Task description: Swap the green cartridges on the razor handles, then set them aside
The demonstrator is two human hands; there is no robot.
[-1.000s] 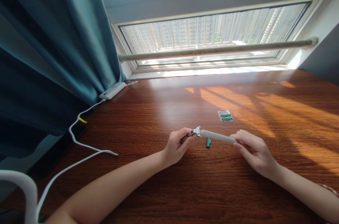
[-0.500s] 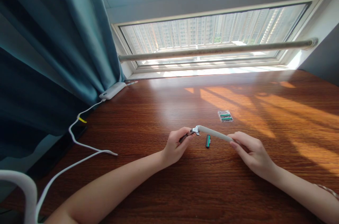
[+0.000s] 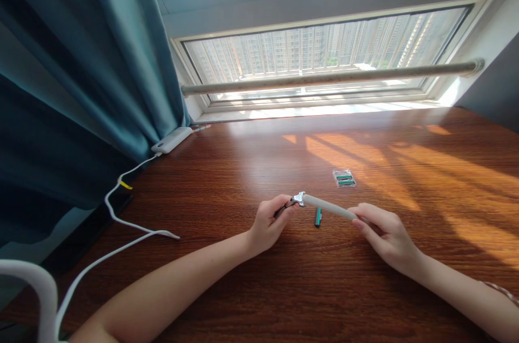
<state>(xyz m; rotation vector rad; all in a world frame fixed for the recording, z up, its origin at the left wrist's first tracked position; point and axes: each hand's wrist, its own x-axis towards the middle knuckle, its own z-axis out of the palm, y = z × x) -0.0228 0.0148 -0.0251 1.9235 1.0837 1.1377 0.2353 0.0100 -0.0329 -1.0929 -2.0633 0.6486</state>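
My right hand point(image 3: 383, 232) grips the end of a pale grey razor handle point(image 3: 328, 207), held just above the wooden table point(image 3: 243, 170) with its metal head pointing left. My left hand point(image 3: 270, 221) is closed in a pinch on a dark razor cartridge point(image 3: 283, 208) right at that head. A loose cartridge with a green strip point(image 3: 318, 217) lies on the table under the handle. A clear pack with two green cartridges point(image 3: 344, 177) rests farther back, to the right.
A white power bank point(image 3: 172, 139) sits at the table's back left, its white cable point(image 3: 121, 213) trailing toward the near left edge. A teal curtain point(image 3: 81, 62) hangs at the left. A window with a rail point(image 3: 328, 77) runs behind the table.
The razor handle dipped slightly and shifted a little left with both hands; the grips are the same.
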